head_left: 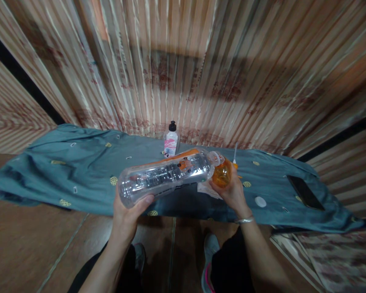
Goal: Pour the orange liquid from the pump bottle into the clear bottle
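Note:
A large clear bottle (pixel 167 175) with an orange patterned label lies tilted across the middle of the view, its neck toward the right. My left hand (pixel 129 209) is wrapped round its base end, thumb on the near side. At its mouth is a small orange transparent bottle (pixel 222 173), gripped by my right hand (pixel 233 191); the two mouths are close together, and whether they touch is hard to tell. An orange pump top with a clear tube (pixel 235 156) shows just behind my right hand.
The narrow surface has a green cloth (pixel 91 171). A black-capped bottle with a pink label (pixel 171 142) stands at the back. A white round cap (pixel 260 202) and a dark phone-like slab (pixel 305 191) lie right; white paper (pixel 208 190) is under my hands. Pleated curtain (pixel 183 77) behind.

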Demonstrator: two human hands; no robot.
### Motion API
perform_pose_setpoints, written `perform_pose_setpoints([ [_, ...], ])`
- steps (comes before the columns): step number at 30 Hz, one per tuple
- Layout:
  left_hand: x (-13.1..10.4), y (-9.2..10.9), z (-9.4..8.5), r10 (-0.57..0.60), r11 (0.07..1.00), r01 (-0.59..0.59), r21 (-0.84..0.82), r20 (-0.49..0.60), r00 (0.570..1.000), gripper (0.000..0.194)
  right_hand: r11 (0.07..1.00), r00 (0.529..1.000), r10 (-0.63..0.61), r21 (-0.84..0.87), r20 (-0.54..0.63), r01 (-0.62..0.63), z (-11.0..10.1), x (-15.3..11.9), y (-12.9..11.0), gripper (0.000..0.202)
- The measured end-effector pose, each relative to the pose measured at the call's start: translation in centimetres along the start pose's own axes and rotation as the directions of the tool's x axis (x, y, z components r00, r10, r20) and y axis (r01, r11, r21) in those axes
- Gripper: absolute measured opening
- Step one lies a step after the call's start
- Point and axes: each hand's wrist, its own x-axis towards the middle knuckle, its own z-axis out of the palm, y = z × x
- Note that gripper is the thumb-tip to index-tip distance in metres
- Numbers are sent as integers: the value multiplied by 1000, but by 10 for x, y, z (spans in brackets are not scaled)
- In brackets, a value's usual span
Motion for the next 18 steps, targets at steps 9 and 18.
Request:
perform_pose_setpoints([
  [9, -1, 4, 0, -19, 998, 20, -54, 15, 1000, 87, 1000, 1000, -15, -14, -22, 14, 3, -2, 4, 94],
  [18, -1, 6, -1, -31, 998, 33, -53, 23, 999, 84, 1000, 1000, -17, -25, -9, 17, 0, -1, 4, 94],
])
